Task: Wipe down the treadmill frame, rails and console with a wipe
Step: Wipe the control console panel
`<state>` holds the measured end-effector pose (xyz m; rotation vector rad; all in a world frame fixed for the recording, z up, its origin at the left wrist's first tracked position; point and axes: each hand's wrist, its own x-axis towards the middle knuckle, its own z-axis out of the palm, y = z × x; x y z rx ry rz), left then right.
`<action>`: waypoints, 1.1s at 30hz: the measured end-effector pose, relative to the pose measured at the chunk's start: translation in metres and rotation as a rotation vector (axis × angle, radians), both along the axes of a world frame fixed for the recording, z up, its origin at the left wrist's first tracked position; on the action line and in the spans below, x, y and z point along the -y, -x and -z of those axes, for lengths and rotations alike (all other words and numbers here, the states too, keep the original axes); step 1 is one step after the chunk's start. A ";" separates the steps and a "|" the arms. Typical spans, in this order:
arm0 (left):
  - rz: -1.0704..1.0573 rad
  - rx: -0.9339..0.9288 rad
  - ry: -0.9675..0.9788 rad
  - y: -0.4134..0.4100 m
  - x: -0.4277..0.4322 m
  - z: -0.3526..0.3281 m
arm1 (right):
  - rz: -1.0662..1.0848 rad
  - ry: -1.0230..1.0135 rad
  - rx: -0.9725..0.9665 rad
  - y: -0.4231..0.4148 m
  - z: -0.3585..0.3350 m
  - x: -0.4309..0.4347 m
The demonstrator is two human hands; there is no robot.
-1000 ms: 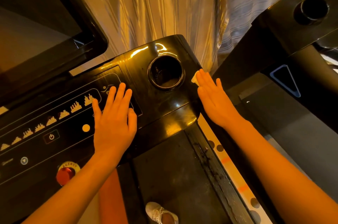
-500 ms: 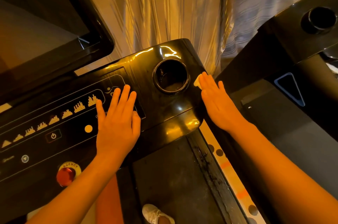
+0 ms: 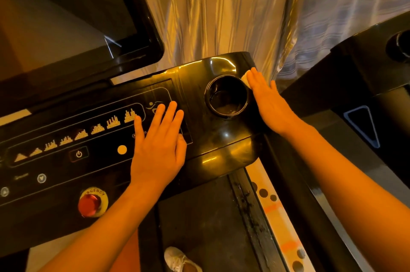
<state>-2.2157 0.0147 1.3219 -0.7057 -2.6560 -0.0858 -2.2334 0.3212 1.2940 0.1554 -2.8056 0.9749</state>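
1. The wipe (image 3: 245,78) lies at the far right corner of the console (image 3: 221,143), just right of the cup holder (image 3: 228,105). Only a pale corner shows.
2. The right hand (image 3: 269,103) covers it. Its grip is not closed: straight fingers press the wipe flat and point far and slightly left.
3. The console's right edge runs near to far under that palm, so the next stroke probably follows it.
4. The rest of the console spreads left of the wipe, beyond the cup holder.
5. The left hand (image 3: 158,145) rests flat and empty on the button panel, farther from the wipe.
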 end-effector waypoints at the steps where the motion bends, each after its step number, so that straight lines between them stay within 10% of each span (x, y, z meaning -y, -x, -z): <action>1: 0.000 0.000 -0.003 0.000 0.000 0.000 | -0.012 -0.001 0.001 0.010 -0.010 0.002; 33: 0.012 -0.024 0.019 0.003 0.001 0.003 | -0.041 -0.229 0.094 0.045 -0.078 0.030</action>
